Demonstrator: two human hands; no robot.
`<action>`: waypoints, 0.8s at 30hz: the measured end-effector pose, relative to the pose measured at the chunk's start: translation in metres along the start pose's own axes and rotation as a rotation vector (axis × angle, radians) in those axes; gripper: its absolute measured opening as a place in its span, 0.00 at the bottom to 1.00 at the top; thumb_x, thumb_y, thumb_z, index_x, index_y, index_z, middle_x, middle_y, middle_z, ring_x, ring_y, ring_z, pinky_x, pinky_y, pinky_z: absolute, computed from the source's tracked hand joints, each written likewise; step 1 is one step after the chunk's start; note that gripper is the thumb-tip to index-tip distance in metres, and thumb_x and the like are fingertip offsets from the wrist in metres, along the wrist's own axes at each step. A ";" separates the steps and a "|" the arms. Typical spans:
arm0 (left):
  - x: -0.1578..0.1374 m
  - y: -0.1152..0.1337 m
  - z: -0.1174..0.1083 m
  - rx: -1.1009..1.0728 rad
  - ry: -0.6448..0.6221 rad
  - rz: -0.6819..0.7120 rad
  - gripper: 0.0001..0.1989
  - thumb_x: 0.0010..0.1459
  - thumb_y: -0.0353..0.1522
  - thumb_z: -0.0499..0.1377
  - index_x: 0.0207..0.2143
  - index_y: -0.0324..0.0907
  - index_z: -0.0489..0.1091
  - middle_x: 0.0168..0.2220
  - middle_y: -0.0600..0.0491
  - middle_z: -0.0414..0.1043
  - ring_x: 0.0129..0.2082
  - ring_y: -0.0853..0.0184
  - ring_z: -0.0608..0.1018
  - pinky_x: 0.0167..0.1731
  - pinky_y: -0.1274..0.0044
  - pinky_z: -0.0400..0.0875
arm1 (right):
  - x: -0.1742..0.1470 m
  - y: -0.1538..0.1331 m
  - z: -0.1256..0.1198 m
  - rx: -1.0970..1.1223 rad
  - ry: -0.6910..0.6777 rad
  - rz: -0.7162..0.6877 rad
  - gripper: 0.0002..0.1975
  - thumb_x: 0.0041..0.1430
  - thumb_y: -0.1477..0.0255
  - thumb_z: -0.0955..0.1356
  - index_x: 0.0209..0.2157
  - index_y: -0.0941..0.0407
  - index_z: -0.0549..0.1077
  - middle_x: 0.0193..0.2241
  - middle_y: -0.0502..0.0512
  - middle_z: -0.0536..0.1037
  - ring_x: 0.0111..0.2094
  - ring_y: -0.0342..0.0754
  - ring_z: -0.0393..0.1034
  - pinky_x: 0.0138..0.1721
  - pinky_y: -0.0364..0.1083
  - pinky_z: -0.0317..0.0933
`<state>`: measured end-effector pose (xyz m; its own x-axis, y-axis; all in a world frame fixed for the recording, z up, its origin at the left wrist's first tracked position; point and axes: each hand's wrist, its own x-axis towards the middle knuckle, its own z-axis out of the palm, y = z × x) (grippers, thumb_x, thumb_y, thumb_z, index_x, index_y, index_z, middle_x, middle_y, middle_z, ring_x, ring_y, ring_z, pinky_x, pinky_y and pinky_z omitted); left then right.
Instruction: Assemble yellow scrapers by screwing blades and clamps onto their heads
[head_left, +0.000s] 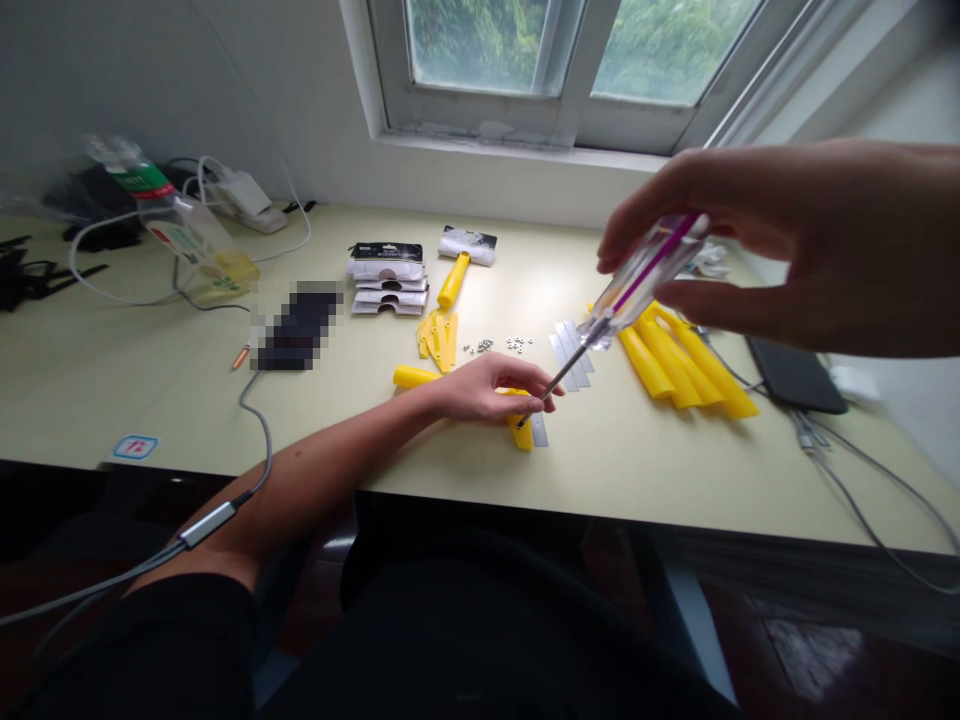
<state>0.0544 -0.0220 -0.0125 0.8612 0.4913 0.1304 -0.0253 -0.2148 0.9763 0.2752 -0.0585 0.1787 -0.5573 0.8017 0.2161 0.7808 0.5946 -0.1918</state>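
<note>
My right hand (810,250) grips a screwdriver (652,262) by its clear handle with a purple stripe, between thumb and fingers. The shaft slants down to the left, its tip at the head of a yellow scraper (523,436). My left hand (487,385) lies over this scraper and holds it on the table, with thumb and fingers close to the shaft. Under the hand the middle of the scraper is hidden; its handle end (412,377) shows at the left. A flat metal blade (540,430) sticks out beside the head.
Behind my left hand lie yellow plastic plates (439,340), small screws and nuts (517,344) and metal blades (570,355). Several yellow handles (675,365) lie to the right, near a black phone (796,375). Packaged pieces (387,277), a packaged scraper (454,280), a bottle (187,235) and cables stand farther off.
</note>
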 end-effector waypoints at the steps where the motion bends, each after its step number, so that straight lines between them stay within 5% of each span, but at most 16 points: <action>1: 0.000 0.000 -0.001 -0.014 -0.027 0.001 0.13 0.59 0.32 0.62 0.45 0.36 0.76 0.41 0.44 0.79 0.43 0.64 0.79 0.47 0.72 0.73 | -0.002 -0.001 -0.001 0.013 -0.036 -0.047 0.18 0.52 0.60 0.67 0.47 0.38 0.71 0.43 0.44 0.79 0.39 0.51 0.76 0.35 0.51 0.71; 3: 0.000 -0.001 -0.001 -0.024 -0.049 -0.002 0.11 0.60 0.32 0.61 0.42 0.35 0.76 0.40 0.44 0.79 0.42 0.64 0.80 0.47 0.71 0.73 | -0.004 -0.005 -0.002 0.028 -0.093 -0.114 0.18 0.56 0.59 0.67 0.50 0.38 0.68 0.45 0.44 0.78 0.42 0.50 0.76 0.35 0.50 0.72; 7: 0.002 -0.003 0.002 0.009 0.027 -0.015 0.09 0.55 0.33 0.66 0.35 0.35 0.76 0.34 0.48 0.78 0.36 0.67 0.78 0.42 0.73 0.73 | 0.001 -0.015 0.002 -0.146 0.052 0.027 0.22 0.61 0.46 0.59 0.46 0.44 0.70 0.35 0.49 0.79 0.36 0.52 0.76 0.33 0.51 0.67; 11: 0.002 -0.002 0.003 0.018 0.074 -0.013 0.11 0.51 0.35 0.68 0.32 0.36 0.74 0.31 0.51 0.75 0.33 0.69 0.76 0.38 0.75 0.72 | 0.003 -0.014 0.005 -0.343 0.107 0.040 0.21 0.62 0.49 0.58 0.39 0.47 0.72 0.25 0.49 0.75 0.26 0.49 0.72 0.28 0.50 0.61; 17: -0.001 0.002 -0.002 0.038 -0.078 0.003 0.12 0.57 0.32 0.63 0.43 0.37 0.76 0.40 0.46 0.79 0.41 0.65 0.79 0.45 0.73 0.73 | -0.008 -0.011 0.003 0.070 -0.064 -0.042 0.17 0.59 0.58 0.66 0.50 0.41 0.68 0.44 0.48 0.78 0.40 0.51 0.76 0.39 0.52 0.71; 24: 0.000 0.000 0.002 0.162 0.030 0.012 0.11 0.55 0.37 0.66 0.35 0.38 0.78 0.33 0.50 0.79 0.35 0.67 0.79 0.40 0.76 0.73 | -0.008 -0.021 0.023 0.254 0.108 0.037 0.26 0.55 0.61 0.72 0.53 0.47 0.63 0.34 0.47 0.77 0.33 0.48 0.76 0.26 0.45 0.73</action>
<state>0.0555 -0.0230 -0.0131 0.8456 0.5125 0.1491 0.0492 -0.3530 0.9343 0.2566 -0.0754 0.1586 -0.4854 0.8202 0.3027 0.6971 0.5721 -0.4321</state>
